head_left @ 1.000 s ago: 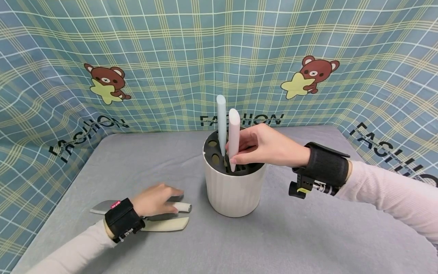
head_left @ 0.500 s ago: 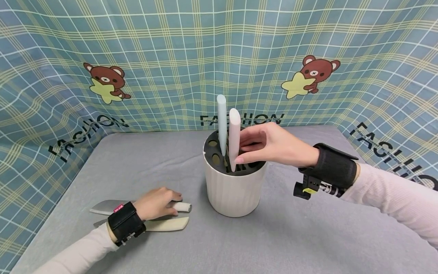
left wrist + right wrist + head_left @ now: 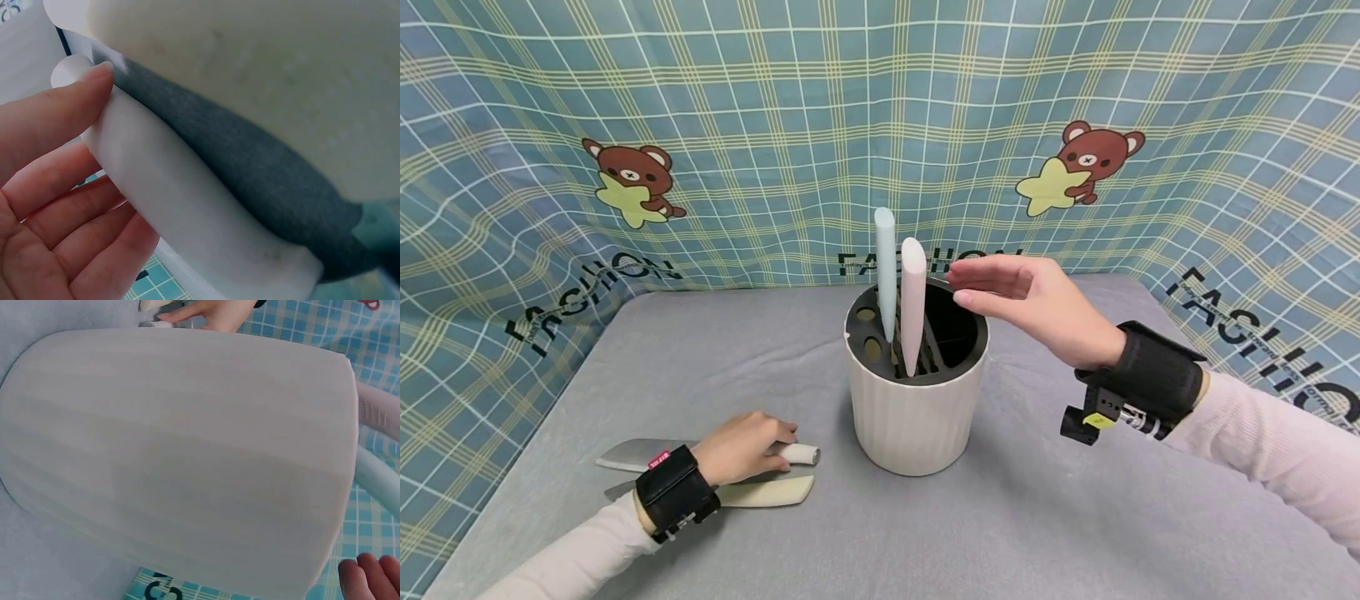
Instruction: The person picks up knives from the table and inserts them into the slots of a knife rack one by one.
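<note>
Gray cloth (image 3: 1037,517), my left hand (image 3: 745,447) pinching a white-handled knife (image 3: 800,454), its middle hidden beneath, right hand (image 3: 1048,304) outstretched, empty

A white-handled knife (image 3: 801,453) is gripped by the left hand (image 3: 745,448), its handle held between thumb and fingers, its broad grey blade pointed leftward. Just beside it, on the near side, a cream-handled knife (image 3: 767,492) is laid on the desk (image 3: 1037,533), its blade partly hidden by the wrist. To their right, a ribbed white holder (image 3: 917,425) is stood upright, topped by a black insert (image 3: 859,332). Its slots are occupied by a pale blue handle (image 3: 886,267) and a pale pink handle (image 3: 913,304), both near upright. Nothing is held by the right hand (image 3: 1030,300), poised near the rim.
</note>
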`<action>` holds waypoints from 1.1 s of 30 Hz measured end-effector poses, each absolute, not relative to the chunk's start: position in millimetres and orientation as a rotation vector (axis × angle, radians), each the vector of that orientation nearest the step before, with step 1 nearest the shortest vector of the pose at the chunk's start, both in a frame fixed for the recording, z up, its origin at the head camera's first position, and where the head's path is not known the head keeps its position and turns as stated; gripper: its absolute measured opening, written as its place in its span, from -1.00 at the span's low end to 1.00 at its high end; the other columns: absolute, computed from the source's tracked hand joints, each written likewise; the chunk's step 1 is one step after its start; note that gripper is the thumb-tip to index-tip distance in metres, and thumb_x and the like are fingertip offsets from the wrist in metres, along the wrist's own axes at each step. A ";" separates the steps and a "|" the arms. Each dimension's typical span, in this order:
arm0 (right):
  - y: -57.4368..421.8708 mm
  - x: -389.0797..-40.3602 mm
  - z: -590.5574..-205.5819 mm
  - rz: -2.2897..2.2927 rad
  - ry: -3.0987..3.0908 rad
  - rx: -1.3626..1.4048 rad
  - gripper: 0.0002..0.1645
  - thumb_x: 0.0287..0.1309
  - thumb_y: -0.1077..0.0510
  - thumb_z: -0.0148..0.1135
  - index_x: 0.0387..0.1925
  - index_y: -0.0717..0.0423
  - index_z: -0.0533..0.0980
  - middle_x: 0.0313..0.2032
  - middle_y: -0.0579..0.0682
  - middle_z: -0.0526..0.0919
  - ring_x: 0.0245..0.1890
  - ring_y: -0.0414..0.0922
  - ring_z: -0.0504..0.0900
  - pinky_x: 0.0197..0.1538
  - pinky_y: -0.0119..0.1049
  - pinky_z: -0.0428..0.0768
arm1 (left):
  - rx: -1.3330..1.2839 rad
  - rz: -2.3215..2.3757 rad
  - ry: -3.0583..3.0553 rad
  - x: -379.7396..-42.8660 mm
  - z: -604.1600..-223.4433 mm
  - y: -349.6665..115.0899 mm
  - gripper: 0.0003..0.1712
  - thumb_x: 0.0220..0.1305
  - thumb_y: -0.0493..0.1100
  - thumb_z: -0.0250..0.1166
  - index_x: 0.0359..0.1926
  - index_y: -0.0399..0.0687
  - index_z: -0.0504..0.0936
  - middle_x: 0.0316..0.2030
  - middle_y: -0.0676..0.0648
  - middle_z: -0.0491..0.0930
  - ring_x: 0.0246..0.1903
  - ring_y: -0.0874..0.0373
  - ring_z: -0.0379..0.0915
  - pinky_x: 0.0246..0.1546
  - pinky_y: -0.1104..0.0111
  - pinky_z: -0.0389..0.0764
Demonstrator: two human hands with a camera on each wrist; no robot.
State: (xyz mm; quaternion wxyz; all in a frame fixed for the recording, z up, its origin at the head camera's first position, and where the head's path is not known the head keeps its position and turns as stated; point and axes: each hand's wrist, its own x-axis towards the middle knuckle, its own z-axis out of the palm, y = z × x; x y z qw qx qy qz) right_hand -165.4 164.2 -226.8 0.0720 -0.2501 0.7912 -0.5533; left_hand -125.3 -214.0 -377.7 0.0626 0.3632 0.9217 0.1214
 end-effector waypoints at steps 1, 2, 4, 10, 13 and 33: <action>165.3 -166.0 -228.5 -1.686 2.375 -0.740 -0.47 0.33 0.18 0.19 0.27 0.26 0.40 0.19 0.11 0.54 0.11 -0.30 0.55 0.22 -0.39 0.57 | 1.097 0.369 2.784 -125.3 -377.7 -213.9 -0.83 0.02 -0.20 0.50 -0.31 -0.15 0.76 -0.09 -0.27 0.68 -0.18 -0.11 0.67 -0.51 0.53 0.44; 166.3 -166.6 -230.4 -1.705 2.374 -0.726 -0.47 0.33 0.18 0.19 0.28 0.27 0.40 0.18 0.07 0.55 0.11 -0.32 0.55 0.22 -0.41 0.57 | 1.099 0.369 2.784 -125.4 -377.8 -213.9 -0.83 0.02 -0.21 0.50 -0.32 -0.14 0.76 -0.09 -0.28 0.68 -0.20 -0.10 0.68 -0.51 0.53 0.43; 168.1 -167.3 -233.4 -1.733 2.372 -0.694 -0.46 0.34 0.17 0.18 0.29 0.27 0.39 0.19 0.07 0.54 0.10 -0.34 0.55 0.22 -0.44 0.56 | 1.104 0.368 2.784 -125.3 -377.8 -213.7 -0.85 0.03 -0.21 0.50 -0.34 -0.14 0.75 -0.09 -0.28 0.68 -0.21 -0.09 0.68 -0.52 0.54 0.40; 173.3 -172.0 -244.0 -1.766 2.347 -0.607 -0.44 0.37 0.13 0.15 0.31 0.28 0.36 0.13 -0.11 0.56 0.10 -0.37 0.53 0.25 -0.44 0.53 | 1.135 0.425 2.758 -126.3 -376.0 -215.9 -0.90 0.04 -0.23 0.49 -0.42 -0.10 0.71 -0.23 -0.18 0.72 -0.39 0.12 0.65 -0.57 0.58 0.36; 175.6 -174.7 -249.8 -1.776 2.327 -0.598 -0.42 0.38 0.12 0.13 0.33 0.30 0.33 0.16 -0.07 0.55 0.12 -0.38 0.51 0.29 -0.42 0.50 | 1.128 0.502 2.725 -128.0 -373.3 -219.0 -0.86 0.05 -0.25 0.48 -0.50 -0.03 0.65 -0.48 0.08 0.63 -0.56 0.38 0.37 -0.62 0.63 0.28; 178.8 -179.9 -269.3 -1.779 2.267 -0.552 -0.41 0.39 0.17 0.09 0.35 0.35 0.28 0.33 0.27 0.34 0.12 -0.42 0.48 0.32 -0.43 0.45 | 1.068 0.719 2.745 -131.9 -299.2 -220.4 -0.70 0.27 -0.22 0.31 -0.01 -0.25 0.67 -0.34 0.04 0.68 -0.61 0.44 0.19 -0.66 0.59 0.26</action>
